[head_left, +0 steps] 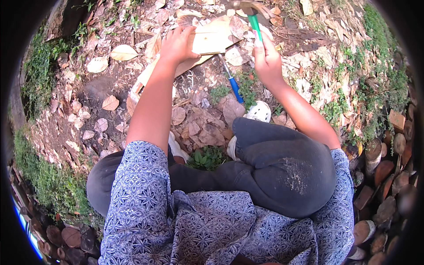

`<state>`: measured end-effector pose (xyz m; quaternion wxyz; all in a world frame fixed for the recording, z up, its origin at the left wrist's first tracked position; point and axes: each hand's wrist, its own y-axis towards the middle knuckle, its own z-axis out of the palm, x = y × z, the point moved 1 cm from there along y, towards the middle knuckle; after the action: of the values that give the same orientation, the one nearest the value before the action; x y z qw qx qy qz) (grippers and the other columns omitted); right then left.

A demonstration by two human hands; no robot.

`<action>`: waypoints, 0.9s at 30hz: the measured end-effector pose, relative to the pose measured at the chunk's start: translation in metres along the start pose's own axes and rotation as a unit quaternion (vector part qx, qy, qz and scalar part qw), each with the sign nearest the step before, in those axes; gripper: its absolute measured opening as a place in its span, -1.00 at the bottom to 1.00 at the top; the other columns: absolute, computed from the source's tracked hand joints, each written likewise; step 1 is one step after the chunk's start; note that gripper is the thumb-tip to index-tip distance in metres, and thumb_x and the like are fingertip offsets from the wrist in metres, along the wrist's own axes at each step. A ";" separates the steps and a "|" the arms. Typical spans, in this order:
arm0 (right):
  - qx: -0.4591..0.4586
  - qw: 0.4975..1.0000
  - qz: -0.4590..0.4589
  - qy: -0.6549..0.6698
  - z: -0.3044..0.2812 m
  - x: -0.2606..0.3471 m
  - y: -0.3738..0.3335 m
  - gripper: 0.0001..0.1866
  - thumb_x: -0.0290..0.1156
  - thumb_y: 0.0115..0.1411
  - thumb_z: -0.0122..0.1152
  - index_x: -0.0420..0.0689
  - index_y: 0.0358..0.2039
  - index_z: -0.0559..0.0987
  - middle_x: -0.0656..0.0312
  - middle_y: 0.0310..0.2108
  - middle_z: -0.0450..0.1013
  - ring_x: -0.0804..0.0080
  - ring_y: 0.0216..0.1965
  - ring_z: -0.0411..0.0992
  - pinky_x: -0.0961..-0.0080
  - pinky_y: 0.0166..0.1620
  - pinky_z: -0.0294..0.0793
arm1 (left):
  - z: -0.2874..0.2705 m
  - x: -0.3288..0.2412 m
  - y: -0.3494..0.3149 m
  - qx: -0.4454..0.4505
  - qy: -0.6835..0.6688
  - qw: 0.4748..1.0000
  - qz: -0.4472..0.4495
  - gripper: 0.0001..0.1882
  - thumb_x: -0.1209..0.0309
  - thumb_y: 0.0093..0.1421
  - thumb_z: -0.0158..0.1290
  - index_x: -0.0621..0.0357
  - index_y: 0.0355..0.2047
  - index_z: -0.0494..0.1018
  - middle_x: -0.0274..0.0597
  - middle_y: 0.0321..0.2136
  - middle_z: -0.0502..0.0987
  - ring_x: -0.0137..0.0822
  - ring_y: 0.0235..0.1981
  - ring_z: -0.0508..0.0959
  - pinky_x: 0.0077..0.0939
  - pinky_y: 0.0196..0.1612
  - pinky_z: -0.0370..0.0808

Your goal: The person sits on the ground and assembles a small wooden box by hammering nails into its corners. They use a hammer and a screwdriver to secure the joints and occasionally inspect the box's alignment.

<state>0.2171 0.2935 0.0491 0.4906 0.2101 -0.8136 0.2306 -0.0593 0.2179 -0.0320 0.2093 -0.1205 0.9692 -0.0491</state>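
My left hand [177, 45] grips the left end of a pale wooden board [211, 40], with the thumb along its near edge. A small dark spot shows on the board's face. Beneath it lies a larger flat, tan piece [190, 66]. My right hand [268, 63] is closed around the green handle of a hammer [255, 26], held up to the right of the board with its head at the top of the view. A tool with a blue handle and metal shaft [234, 87], like a chisel, lies on the ground with its shaft end near the board.
Dry leaves [207, 123] and pale chips cover the soil. My bent legs [282, 172] and white clogs [259, 111] are close below the blue-handled tool. Green plants [384, 79] grow at both sides. Stacked cut wood [384, 172] stands at the lower right, with more at the lower left.
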 end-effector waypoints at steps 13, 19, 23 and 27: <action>0.045 0.993 0.067 -0.089 0.002 -0.009 0.008 -0.57 -0.38 0.48 -0.07 -0.11 0.31 0.42 0.40 -0.48 0.36 0.68 -0.47 0.31 0.63 -0.39 0.31 | 0.001 -0.002 0.001 0.014 0.018 1.000 -0.013 0.06 0.11 -0.27 0.53 -0.20 0.31 0.32 -0.14 0.21 0.41 0.03 0.21 0.41 -0.10 0.28 0.40; -0.043 0.996 -0.025 0.074 -0.015 0.027 0.017 -0.59 -0.36 0.50 -0.08 -0.11 0.31 0.40 0.48 -0.53 0.26 0.73 -0.55 0.18 0.69 -0.50 0.19 | 0.010 0.008 -0.005 0.014 0.022 0.999 -0.019 0.06 0.05 -0.23 0.53 -0.33 0.33 0.29 -0.25 0.25 0.35 -0.04 0.24 0.39 -0.08 0.28 0.42; -0.133 0.984 -0.099 0.063 -0.003 0.021 0.005 -0.59 -0.36 0.50 -0.09 -0.13 0.29 0.39 0.45 -0.53 0.28 0.74 -0.57 0.16 0.69 -0.51 0.17 | 0.008 0.004 -0.004 0.015 0.027 0.999 -0.025 0.07 0.05 -0.24 0.54 -0.33 0.33 0.29 -0.22 0.25 0.36 -0.05 0.25 0.38 -0.09 0.28 0.42; 0.015 0.990 0.026 -0.138 -0.011 -0.045 0.006 -0.57 -0.36 0.44 -0.02 -0.15 0.28 0.41 0.33 -0.43 0.45 0.68 -0.47 0.33 0.63 -0.37 0.33 | -0.008 -0.012 0.005 0.030 0.021 0.999 -0.016 0.07 0.10 -0.29 0.54 -0.19 0.30 0.32 -0.14 0.18 0.42 0.04 0.22 0.40 -0.11 0.29 0.40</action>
<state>0.2400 0.3100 0.0125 0.3644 0.2259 -0.8752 0.2242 -0.0526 0.2260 -0.0208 0.1916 -0.1282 0.9694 -0.0839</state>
